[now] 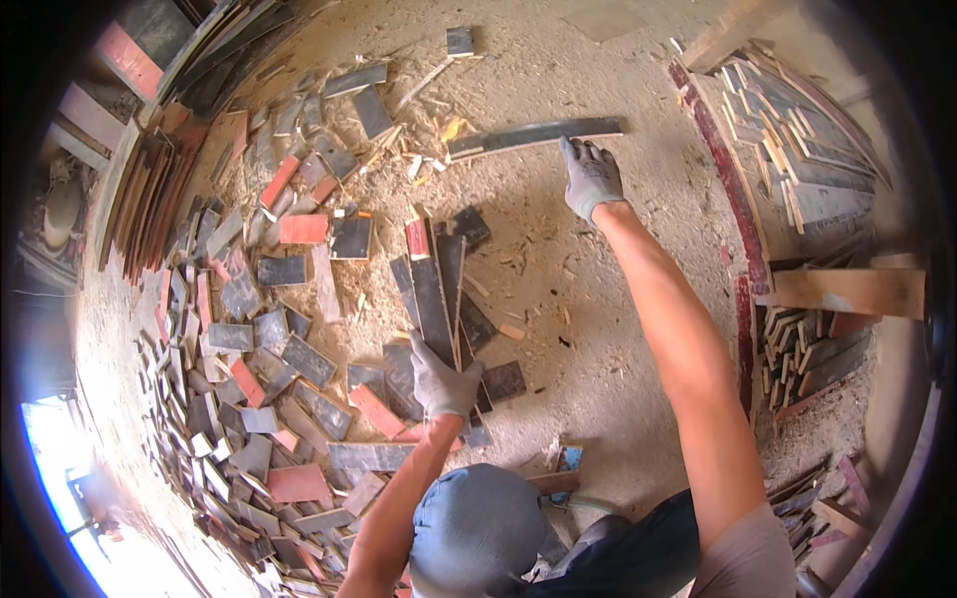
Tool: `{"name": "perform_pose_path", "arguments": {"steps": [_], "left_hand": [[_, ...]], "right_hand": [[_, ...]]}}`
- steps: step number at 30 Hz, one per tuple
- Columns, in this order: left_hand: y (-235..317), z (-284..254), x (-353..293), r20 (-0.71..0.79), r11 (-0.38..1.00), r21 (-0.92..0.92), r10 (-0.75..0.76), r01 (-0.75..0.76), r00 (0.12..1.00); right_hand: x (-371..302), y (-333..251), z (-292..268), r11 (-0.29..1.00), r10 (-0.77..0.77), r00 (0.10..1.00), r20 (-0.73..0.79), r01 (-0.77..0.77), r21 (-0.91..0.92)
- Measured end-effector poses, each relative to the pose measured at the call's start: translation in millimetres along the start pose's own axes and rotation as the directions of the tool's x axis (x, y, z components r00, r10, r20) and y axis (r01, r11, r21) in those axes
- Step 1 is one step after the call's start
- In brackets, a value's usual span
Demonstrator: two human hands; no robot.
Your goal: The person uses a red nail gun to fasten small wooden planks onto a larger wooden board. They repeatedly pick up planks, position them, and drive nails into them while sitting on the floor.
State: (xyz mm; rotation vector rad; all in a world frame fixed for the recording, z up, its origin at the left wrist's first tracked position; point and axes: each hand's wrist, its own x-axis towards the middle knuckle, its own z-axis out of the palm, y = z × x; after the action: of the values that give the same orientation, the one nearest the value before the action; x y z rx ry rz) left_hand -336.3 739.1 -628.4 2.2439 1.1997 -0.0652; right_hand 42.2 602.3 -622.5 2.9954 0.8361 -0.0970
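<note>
My left hand (445, 385), in a pale grey work glove, closes on the near end of long narrow dark boards (432, 299) lying close together. One of these has a red patch at its far end. Farther off to the right, my right hand (592, 177), also gloved, reaches out with its fingers at the edge of a long dark board strip (528, 137). That strip lies roughly crosswise on the dusty ground, its pale cut edge towards me. The right thumb and part of the fingertips are hard to make out.
A broad heap of short black and red board offcuts (297, 478) spreads on the left. Long boards (159, 199) lean at the far left. To the right, stacked strips (797, 149) lie behind a dark red edge (726, 169). A wooden beam (847, 292) juts in. Wood chips litter the ground.
</note>
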Motion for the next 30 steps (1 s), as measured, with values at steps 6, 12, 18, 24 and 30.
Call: {"name": "perform_pose_path", "arguments": {"steps": [6, 12, 18, 24, 30], "left_hand": [[0, -4, 4, 0.026, 1.000, -0.012, 0.005, -0.005, 1.000], [4, -11, 3, 0.075, 1.000, -0.022, -0.018, 0.019, 0.997], [-1, -4, -3, 0.094, 0.999, 0.026, -0.038, 0.036, 0.995], [-5, 1, 10, -0.025, 0.997, -0.001, 0.078, -0.078, 0.997], [-46, 11, 31, 0.233, 0.558, -0.829, 0.310, 0.022, 0.922]], "right_hand": [[89, -17, 18, 1.000, 0.020, 0.998, 0.051, -0.019, -0.003], [71, -7, 14, 0.993, 0.058, 0.975, 0.215, -0.034, -0.116], [-117, -59, 18, 0.540, 0.017, 0.925, 0.380, -0.328, 0.775], [-240, -175, 71, 0.495, -0.008, 0.923, 0.386, -0.331, 0.803], [-263, -161, 13, 0.088, -0.171, 0.909, 0.380, -0.370, 0.925]]}}
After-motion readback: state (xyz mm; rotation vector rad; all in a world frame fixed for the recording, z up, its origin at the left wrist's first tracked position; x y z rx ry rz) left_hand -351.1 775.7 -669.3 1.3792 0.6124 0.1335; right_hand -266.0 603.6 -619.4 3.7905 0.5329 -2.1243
